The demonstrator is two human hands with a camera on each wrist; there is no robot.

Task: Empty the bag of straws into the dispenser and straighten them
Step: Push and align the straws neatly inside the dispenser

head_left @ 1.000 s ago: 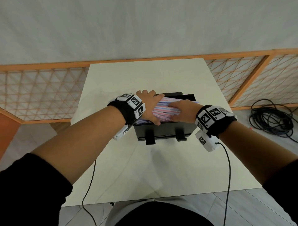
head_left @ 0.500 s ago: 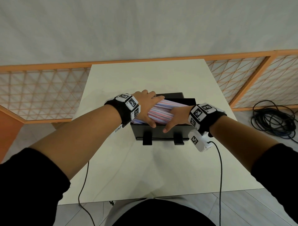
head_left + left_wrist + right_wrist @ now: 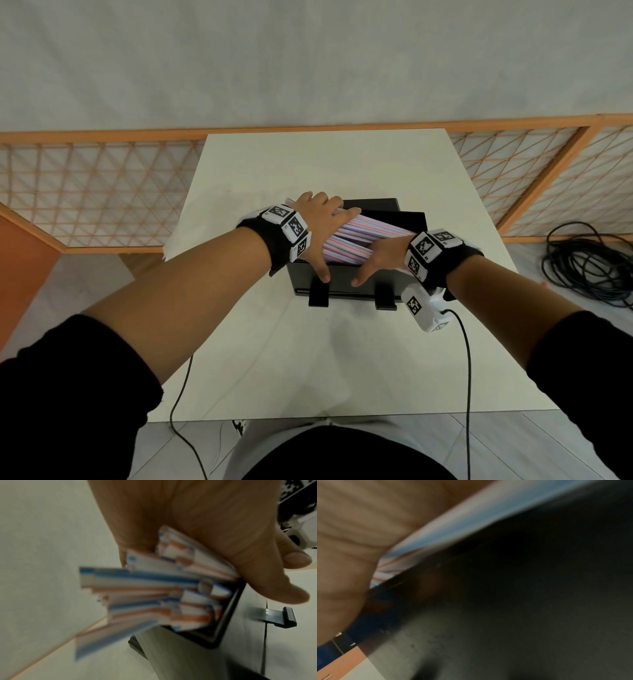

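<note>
A black straw dispenser (image 3: 346,291) stands mid-table with its lid (image 3: 373,205) tipped back. A bundle of pink- and blue-striped straws (image 3: 363,234) lies slanted across its open top, its left ends sticking out past the box (image 3: 145,588). My left hand (image 3: 318,233) wraps over the bundle's left end, fingers on the far side and thumb down the front wall. My right hand (image 3: 380,257) lies flat on the right end, fingers spread, one fingertip on the front wall. The right wrist view is blurred and shows my palm (image 3: 351,534), straws (image 3: 462,524) and the dark box (image 3: 522,588).
The cream table (image 3: 308,359) has bare surface in front of and behind the box. Two black tabs (image 3: 318,298) jut from the dispenser's front. Something pale hangs at the table's left edge (image 3: 169,245). A wooden lattice fence (image 3: 102,185) rings the table; coiled black cable (image 3: 589,260) lies on the floor at right.
My right hand slid from the top of the straws toward their right end, fingers now reaching over the front wall. My left hand's thumb dropped onto the front wall. The bundle lies more slanted.
</note>
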